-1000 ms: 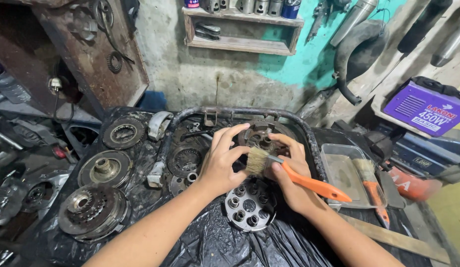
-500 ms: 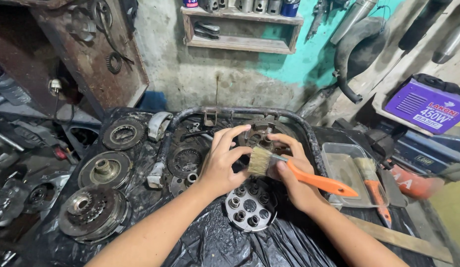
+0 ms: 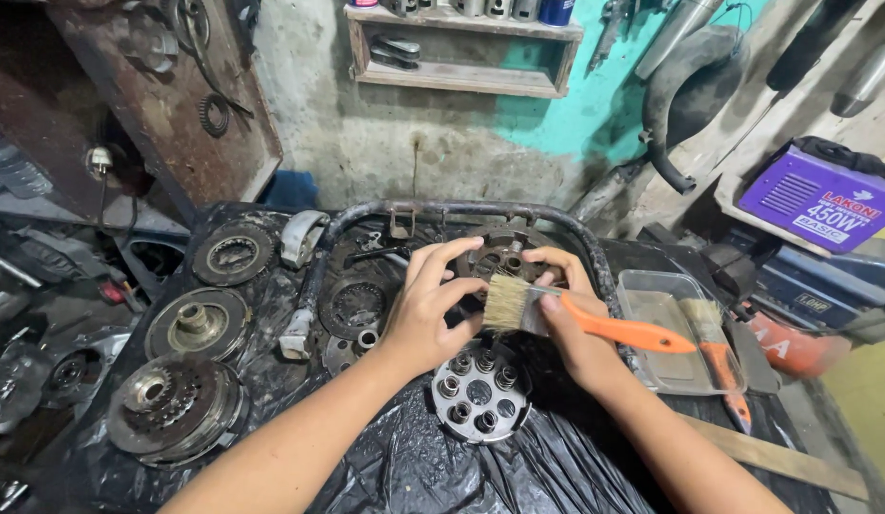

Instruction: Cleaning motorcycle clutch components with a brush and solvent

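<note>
Both hands meet over the black plastic sheet. Left hand curls its fingers around a round dark metal part and grips it, likely to keep it from sliding. Right hand pinches a paintbrush near its bristles, so the strokes stay small. Its orange handle points to 3 o'clock, and the bristles point to 9 o'clock at the part. A silver hub lies at 6 o'clock, just below the hands.
</note>
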